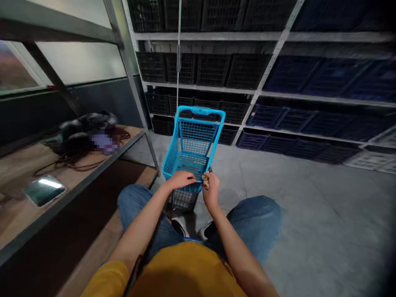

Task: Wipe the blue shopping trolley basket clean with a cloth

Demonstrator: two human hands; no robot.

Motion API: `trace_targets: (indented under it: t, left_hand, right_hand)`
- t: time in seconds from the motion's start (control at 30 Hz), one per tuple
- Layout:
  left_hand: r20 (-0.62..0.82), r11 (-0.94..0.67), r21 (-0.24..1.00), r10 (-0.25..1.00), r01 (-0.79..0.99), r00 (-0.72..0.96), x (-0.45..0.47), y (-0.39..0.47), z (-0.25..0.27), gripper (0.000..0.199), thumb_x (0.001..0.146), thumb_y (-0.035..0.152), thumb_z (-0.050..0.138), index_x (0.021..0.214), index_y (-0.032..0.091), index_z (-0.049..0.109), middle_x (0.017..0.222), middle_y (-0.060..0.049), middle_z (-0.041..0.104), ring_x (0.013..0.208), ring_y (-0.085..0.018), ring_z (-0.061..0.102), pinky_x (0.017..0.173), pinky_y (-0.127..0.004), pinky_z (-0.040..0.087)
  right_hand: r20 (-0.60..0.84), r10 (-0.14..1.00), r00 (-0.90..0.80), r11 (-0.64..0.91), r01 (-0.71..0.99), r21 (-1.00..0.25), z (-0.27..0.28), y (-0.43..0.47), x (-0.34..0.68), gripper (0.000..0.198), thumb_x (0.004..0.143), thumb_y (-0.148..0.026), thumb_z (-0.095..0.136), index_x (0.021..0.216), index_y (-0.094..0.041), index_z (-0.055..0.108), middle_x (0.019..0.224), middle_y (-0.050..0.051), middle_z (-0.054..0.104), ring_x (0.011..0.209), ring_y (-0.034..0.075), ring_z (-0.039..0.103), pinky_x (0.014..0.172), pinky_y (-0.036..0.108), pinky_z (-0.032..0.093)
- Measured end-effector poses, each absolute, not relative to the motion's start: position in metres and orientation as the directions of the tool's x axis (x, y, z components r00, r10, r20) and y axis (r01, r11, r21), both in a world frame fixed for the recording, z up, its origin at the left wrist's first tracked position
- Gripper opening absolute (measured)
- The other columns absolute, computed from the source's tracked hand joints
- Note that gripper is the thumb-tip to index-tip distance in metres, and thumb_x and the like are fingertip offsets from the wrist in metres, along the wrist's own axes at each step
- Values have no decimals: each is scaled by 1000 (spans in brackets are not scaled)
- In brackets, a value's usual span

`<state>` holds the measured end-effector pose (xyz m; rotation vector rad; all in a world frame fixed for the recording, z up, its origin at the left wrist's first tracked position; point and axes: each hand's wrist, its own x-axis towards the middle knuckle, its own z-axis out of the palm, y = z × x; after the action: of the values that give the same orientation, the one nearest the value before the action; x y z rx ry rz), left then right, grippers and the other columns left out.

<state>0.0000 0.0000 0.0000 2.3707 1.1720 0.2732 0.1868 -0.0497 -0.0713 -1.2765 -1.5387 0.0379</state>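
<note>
A blue plastic shopping basket [193,161] with an open lattice stands upright in front of my knees, its handle at the far side. My left hand [183,179] is closed over the near rim, fingers curled at the edge. At the near right corner, my right hand [210,185] pinches a small brownish lump [206,180], too small to name. Beside those fingers, a dark bit shows at the basket's corner. Inside, the basket floor is visible through the lattice.
Left stands a metal-framed wooden shelf [83,175] with a phone [45,190] and a dark heap of cloth and cords [83,136]. Racks of black crates [213,70] and dark blue crates [297,119] line the back. A thin metal pole [178,57] rises behind the basket. Grey floor [309,214] lies right.
</note>
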Motion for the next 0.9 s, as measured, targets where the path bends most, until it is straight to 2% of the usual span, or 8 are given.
trace_targets:
  t: [0.17, 0.33, 0.47, 0.5, 0.63, 0.77, 0.83, 0.9]
  left_hand:
    - [7, -532, 531, 781, 659, 625, -11, 5, 2, 30, 91, 47, 60, 91, 20, 73, 93, -1, 76, 87, -17, 67, 72, -23, 42]
    - [-3, -559, 546, 744, 624, 669, -17, 8, 3, 30, 91, 47, 60, 91, 20, 72, 93, -1, 75, 88, -17, 67, 73, -23, 41]
    - [-70, -580, 525, 700, 623, 711, -23, 9, 10, 29, 89, 45, 63, 98, 20, 73, 99, -1, 76, 91, -17, 67, 76, -22, 42]
    - [-77, -586, 519, 693, 623, 717, -25, 9, 12, 29, 89, 45, 63, 99, 20, 73, 101, -1, 76, 92, -17, 67, 77, -22, 42]
    - [-84, -583, 376, 753, 720, 653, -30, 0, 15, 36, 92, 54, 56, 97, 25, 75, 100, -2, 76, 92, -19, 68, 72, -24, 41]
    - [-69, -508, 143, 851, 849, 521, -34, -10, 7, 53, 92, 66, 46, 89, 23, 77, 91, -8, 76, 88, -23, 69, 68, -27, 40]
    - [-28, -516, 120, 852, 848, 523, -36, -12, 3, 55, 92, 68, 43, 91, 24, 77, 91, -7, 76, 88, -23, 69, 70, -27, 40]
    - [6, -535, 131, 842, 835, 539, -37, -11, -2, 54, 92, 68, 42, 92, 26, 76, 92, -5, 77, 89, -22, 69, 71, -26, 40]
  right_hand:
    - [666, 724, -177, 588, 663, -463, -75, -60, 201, 44, 83, -7, 48, 123, -21, 60, 124, 13, 59, 115, 26, 52, 98, 44, 46]
    - [679, 733, -48, 502, 711, -492, -60, -48, 209, 42, 85, -8, 47, 122, -20, 64, 119, 13, 60, 112, 28, 53, 95, 47, 47]
    - [631, 684, -366, 668, 663, -339, -56, -51, 209, 50, 86, -5, 48, 130, -24, 61, 127, 12, 58, 113, 27, 52, 98, 45, 47]
    - [620, 685, -382, 672, 661, -335, -54, -52, 209, 51, 86, -4, 48, 130, -25, 61, 127, 12, 58, 113, 27, 52, 97, 46, 47]
    - [651, 728, -215, 577, 705, -412, -48, -51, 204, 52, 81, -1, 47, 125, -22, 64, 124, 12, 60, 113, 28, 51, 95, 48, 47]
    - [612, 680, -404, 690, 636, -346, -48, -54, 196, 52, 83, -2, 48, 129, -22, 61, 125, 11, 62, 112, 28, 52, 96, 47, 46]
    - [618, 680, -395, 692, 626, -361, -48, -52, 198, 50, 85, -3, 47, 130, -21, 60, 125, 12, 62, 112, 27, 52, 95, 46, 47]
    - [642, 720, -264, 619, 662, -423, -47, -49, 201, 47, 85, -4, 46, 126, -21, 62, 120, 12, 63, 109, 27, 55, 92, 46, 47]
